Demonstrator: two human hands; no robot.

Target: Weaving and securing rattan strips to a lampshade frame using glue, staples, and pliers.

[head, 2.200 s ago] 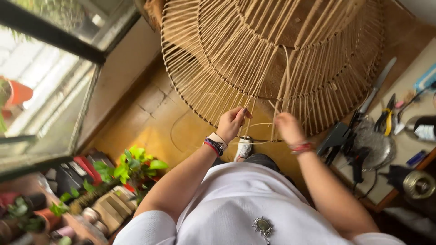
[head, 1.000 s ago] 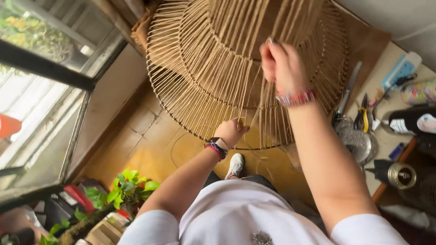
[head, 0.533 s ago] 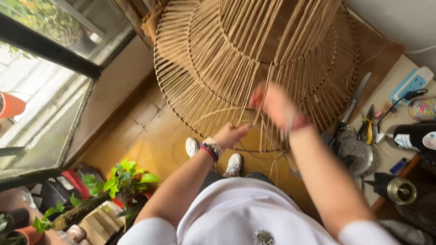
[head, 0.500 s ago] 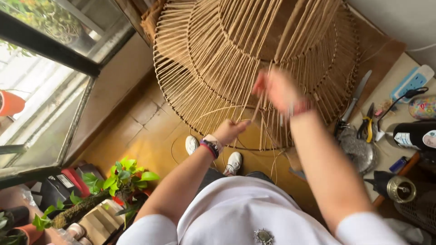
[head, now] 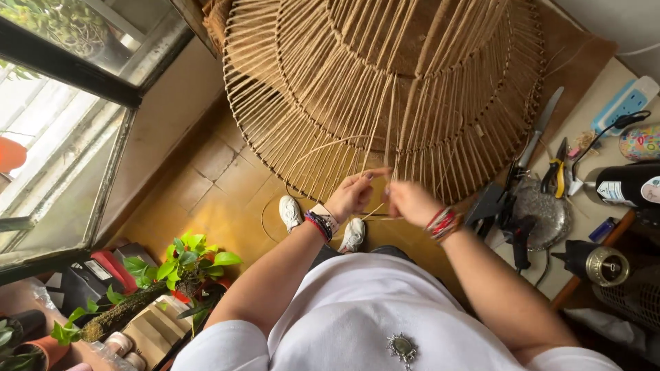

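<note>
2 hands are meeting at the lower rim of a big woven frame (head: 385,89).

At far left a window (head: 62,124) is letting in light, and a plant (head: 189,261) is sitting below it on the floor. The left hand (head: 352,196) is pinching a pale strand (head: 375,211), fingers curled nearly closed around it, just under the frame's rim. Close beside it, the right hand (head: 410,203) is closing loosely on the same strand, though it is too blurred to tell the grip exactly. Beneath them 2 white shoes (head: 354,233) are showing. At right, pliers (head: 555,168) and a dark bottle (head: 629,184) are lying on a table (head: 584,220).
</note>
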